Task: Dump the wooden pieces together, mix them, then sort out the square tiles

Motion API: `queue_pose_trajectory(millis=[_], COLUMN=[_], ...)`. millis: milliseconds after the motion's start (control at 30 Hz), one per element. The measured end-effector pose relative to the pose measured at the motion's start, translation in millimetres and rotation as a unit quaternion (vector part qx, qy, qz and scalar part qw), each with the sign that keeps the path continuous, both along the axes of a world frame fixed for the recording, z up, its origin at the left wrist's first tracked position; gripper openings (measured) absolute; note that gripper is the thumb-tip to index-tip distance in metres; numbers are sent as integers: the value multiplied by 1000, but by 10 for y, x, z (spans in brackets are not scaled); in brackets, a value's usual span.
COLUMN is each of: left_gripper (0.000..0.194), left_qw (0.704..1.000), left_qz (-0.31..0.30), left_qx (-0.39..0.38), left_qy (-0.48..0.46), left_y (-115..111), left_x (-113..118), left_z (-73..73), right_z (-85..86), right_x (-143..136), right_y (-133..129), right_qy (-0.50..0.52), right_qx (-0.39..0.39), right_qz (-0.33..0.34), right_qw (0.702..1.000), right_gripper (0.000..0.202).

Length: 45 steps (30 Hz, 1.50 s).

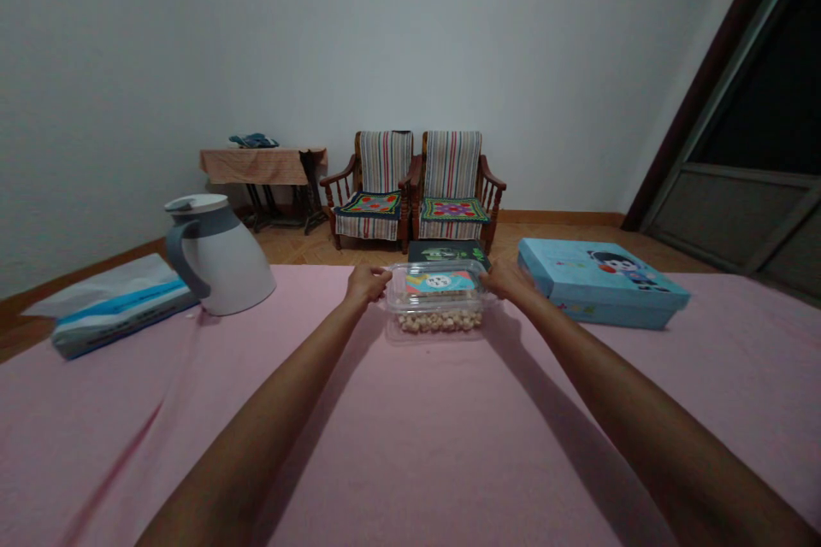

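A clear plastic food container (392,326) rests on the pink-covered table, with small pale round pieces (440,322) in its base. Its transparent lid (442,304) bears a colourful label (440,281) and stands up above the base; I cannot tell how far it is raised. My left hand (368,285) pinches the lid's left edge. At the opposite edge my right hand (506,280) is closed on the lid, its fingertips partly hidden. Just behind the container lies a black box (447,251) with green markings.
To the right lies a light blue box (593,286) with a cartoon figure. On the left stand a white and grey jug (237,265) and a pack of tissues (128,308). Beyond the pink cloth (410,444) are two wooden armchairs (385,167) and a cloth-covered side table (256,164).
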<state>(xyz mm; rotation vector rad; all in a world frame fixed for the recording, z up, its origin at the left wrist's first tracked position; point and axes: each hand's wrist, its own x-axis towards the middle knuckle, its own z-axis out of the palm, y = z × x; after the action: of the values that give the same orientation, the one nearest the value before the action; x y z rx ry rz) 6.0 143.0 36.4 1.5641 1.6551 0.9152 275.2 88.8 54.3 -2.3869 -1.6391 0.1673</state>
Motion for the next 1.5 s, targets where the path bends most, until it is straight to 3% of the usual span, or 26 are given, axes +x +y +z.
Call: queue_pose_trajectory(millis=[267, 467, 833, 1033, 1167, 1267, 1367, 1500], left_gripper=[29, 47, 42, 39, 36, 37, 40, 45], left_qw=[999, 998, 995, 992, 990, 989, 988, 985], left_qz=[0, -49, -47, -46, -51, -57, -64, -84], left_qx=[-9, -48, -25, -13, -2, -10, -25, -45], left_qy=[38, 9, -88, -114, -130, -137, -138, -142], left_y=[-59, -142, -144, -201, -409, -672, -964, -1218], left_x=[-34, -34, 60, 69, -14, -107, -194, -282], left_z=[-3, -66, -219, -130, 26, 66, -11, -155], right_z=[-65, -193, -194, -152, 1, 108, 98, -40], right_x=[30, 61, 0, -24, -64, -111, -166, -187], right_y=[-13, -6, -23, -39, -255, -515, -783, -1010], right_qy=[27, 84, 90, 71, 68, 78, 83, 98], right_qx=[-23, -21, -52, -52, -47, -51, -61, -73], right_qz=[7, 17, 41, 32, 48, 54, 63, 75], right_qw=[999, 996, 994, 996, 995, 994, 993, 990], right_gripper=[50, 59, 59, 53, 53, 53, 51, 53])
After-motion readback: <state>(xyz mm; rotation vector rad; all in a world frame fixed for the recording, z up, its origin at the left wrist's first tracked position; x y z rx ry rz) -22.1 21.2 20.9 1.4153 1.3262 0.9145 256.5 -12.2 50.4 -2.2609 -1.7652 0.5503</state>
